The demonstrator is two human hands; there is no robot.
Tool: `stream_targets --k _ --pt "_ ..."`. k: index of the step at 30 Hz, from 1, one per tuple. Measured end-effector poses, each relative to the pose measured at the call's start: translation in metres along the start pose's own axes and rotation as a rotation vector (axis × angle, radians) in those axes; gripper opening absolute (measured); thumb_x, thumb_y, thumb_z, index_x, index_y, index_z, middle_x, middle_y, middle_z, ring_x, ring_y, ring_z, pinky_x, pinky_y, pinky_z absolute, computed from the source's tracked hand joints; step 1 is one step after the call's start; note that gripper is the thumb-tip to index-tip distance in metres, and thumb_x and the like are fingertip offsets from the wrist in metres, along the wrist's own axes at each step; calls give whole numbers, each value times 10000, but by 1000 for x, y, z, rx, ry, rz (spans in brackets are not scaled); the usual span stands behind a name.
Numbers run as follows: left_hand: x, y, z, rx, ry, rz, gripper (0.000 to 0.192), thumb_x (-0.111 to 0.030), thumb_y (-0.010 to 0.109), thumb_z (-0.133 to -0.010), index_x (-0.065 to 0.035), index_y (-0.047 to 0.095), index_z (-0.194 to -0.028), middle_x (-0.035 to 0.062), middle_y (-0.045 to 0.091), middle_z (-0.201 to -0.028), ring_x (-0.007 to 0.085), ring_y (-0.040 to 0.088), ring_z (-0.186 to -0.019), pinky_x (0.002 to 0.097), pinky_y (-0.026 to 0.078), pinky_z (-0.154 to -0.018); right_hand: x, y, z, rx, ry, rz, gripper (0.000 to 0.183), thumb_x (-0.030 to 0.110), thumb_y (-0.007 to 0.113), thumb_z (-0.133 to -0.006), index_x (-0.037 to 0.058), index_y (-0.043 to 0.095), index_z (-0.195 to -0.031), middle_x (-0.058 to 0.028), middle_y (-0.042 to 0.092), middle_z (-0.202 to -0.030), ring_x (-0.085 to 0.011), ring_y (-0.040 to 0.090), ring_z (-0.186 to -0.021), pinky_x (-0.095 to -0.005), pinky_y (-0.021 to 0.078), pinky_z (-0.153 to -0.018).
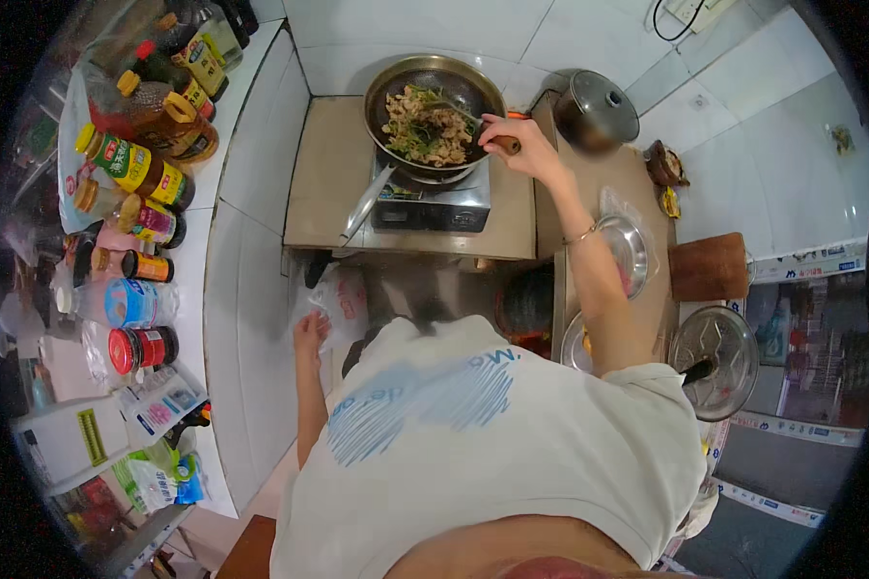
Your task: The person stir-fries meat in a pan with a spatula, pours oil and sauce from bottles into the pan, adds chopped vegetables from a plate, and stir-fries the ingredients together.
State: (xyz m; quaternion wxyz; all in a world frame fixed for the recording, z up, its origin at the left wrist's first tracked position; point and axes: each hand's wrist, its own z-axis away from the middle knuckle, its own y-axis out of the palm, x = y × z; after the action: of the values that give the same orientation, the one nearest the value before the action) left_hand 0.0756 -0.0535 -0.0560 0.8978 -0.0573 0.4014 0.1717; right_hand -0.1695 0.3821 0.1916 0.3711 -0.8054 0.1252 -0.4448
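Observation:
My right hand (pixel 510 141) grips the brown wooden handle (pixel 505 145) of a metal spatula. The spatula's blade end (pixel 452 108) is in a wok (pixel 490 79), among browned minced food with green strips (pixel 423 130). The wok sits on a portable gas stove (pixel 431 210), its metal handle (pixel 369 206) slanting toward me on the left. My left hand (pixel 311 329) hangs low, below counter height, by a thin white plastic bag (pixel 344 307) with red print. Its fingers are partly curled; whether they hold the bag cannot be made out.
A lidded pot (pixel 597 112) stands at the back right. A steel bowl (pixel 636 253) lies beside my right forearm. Right of it are a brown container (pixel 708 266) and a glass lid (pixel 713 362). Several sauce bottles (pixel 141 170) and jars crowd the white left-hand ledge (pixel 217 347).

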Motion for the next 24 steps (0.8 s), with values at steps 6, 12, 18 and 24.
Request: stream_targets --k 6,12,18,24 --pt "18 -14 -2 -30 -9 56 337 -337 568 -900 -42 558 -1061 86 640 -980 142 610 -833 230 452 -691 8 -6 -9 -5 57 -34 131 -26 673 -741 22 643 -860 -117 666 -832 -295 564 -1114 -346 480 -805" --pt "15 -8 1 -22 -1 33 354 -358 559 -901 -44 557 -1063 82 639 -980 151 611 -861 240 441 -714 24 6 -14 134 -144 -18 144 -40 670 -716 13 632 -844 -132 662 -906 -301 587 -1067 -353 481 -799" --pt "16 -8 3 -57 -11 -1 415 -402 556 -892 -32 550 -1081 91 638 -995 159 611 -870 241 439 -713 71 -38 5 298 -97 51 133 -35 662 -707 -2 622 -830 -166 642 -791 -300 611 -1010 -385 494 -754" --pt "16 -1 6 -51 -42 -19 420 -402 556 -893 -27 546 -1080 93 639 -989 149 603 -839 241 439 -674 29 1 -6 167 8 102 150 -6 691 -726 -3 619 -858 -166 633 -769 -300 588 -1064 -362 495 -760"
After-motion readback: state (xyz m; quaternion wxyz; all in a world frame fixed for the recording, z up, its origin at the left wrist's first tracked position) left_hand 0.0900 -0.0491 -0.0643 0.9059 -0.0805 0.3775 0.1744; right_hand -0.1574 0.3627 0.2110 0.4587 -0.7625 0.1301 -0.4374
